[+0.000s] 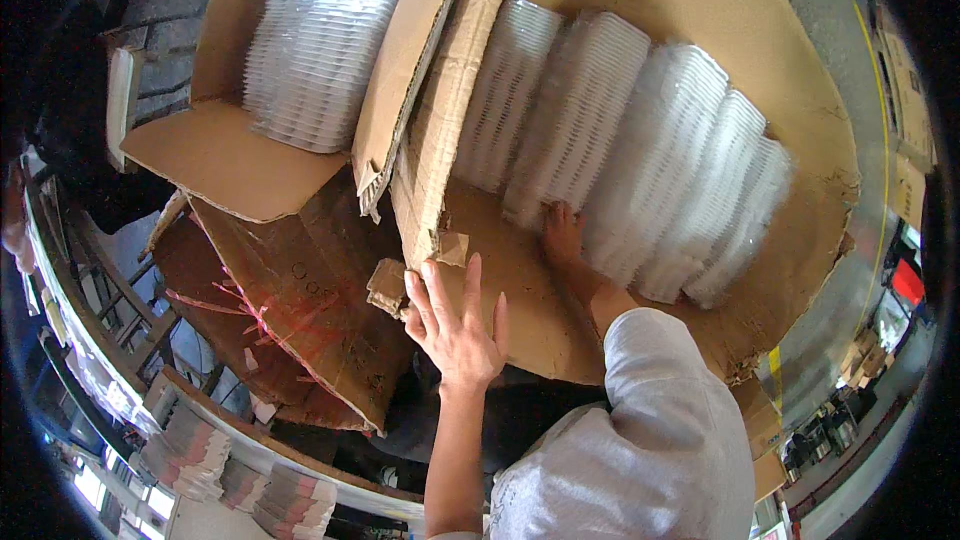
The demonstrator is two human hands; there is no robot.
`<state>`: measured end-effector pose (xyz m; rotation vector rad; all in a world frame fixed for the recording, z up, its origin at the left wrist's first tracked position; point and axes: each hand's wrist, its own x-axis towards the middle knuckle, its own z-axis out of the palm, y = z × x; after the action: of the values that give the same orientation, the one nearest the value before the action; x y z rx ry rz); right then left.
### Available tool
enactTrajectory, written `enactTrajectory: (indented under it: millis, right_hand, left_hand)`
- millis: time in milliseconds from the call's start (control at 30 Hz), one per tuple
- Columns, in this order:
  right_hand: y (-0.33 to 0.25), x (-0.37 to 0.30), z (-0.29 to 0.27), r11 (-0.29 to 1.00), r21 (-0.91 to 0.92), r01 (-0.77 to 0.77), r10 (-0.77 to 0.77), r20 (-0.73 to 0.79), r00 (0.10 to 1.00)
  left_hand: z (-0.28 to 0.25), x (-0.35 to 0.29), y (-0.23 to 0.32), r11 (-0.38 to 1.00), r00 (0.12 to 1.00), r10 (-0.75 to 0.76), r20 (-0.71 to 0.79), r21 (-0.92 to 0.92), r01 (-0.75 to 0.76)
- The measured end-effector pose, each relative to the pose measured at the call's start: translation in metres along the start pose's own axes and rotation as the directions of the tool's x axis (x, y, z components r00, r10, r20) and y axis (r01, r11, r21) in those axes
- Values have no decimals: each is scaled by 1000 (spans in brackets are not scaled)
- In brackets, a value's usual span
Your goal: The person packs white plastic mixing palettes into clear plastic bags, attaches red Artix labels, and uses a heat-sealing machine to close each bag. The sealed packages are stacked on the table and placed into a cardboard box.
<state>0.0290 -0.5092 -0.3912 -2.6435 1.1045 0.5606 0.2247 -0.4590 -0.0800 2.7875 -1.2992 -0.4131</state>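
A big open cardboard box (560,330) holds several long stacks of clear plastic trays in thin film. My right hand (563,236) reaches down inside it, its fingers closed against the lower end of one plastic tray stack (585,105); part of that hand is hidden by the stacks. Beside it on the right lies another wrapped stack (665,155). My left hand (458,332) is open, fingers stretched and spread, at the near left corner of the box by a torn cardboard flap (388,286). It holds nothing.
To the left, a second open carton (235,155) contains more nested plastic trays (325,50). Below it leans a worn brown box (320,310) with pink string (245,300). Bundles of folded cardboard (240,470) lie at the lower left. A yellow floor line (880,90) runs along the right.
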Motion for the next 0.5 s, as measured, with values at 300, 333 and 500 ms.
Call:
enactTrajectory:
  millis: [300, 333, 500]
  right_hand:
    - [-6, 26, -44, 975, -9, -223, 223, 52, 973]
    - [-7, 37, -51, 957, 29, -290, 287, 72, 955]
    - [-1, 46, -53, 977, 74, -198, 181, 186, 966]
  left_hand:
    - [4, 0, -3, 1000, 1000, 22, -13, -14, -22]
    - [4, 0, -3, 1000, 999, 17, -28, -16, -18]
    - [5, 1, -3, 999, 997, 33, -68, 3, -33]
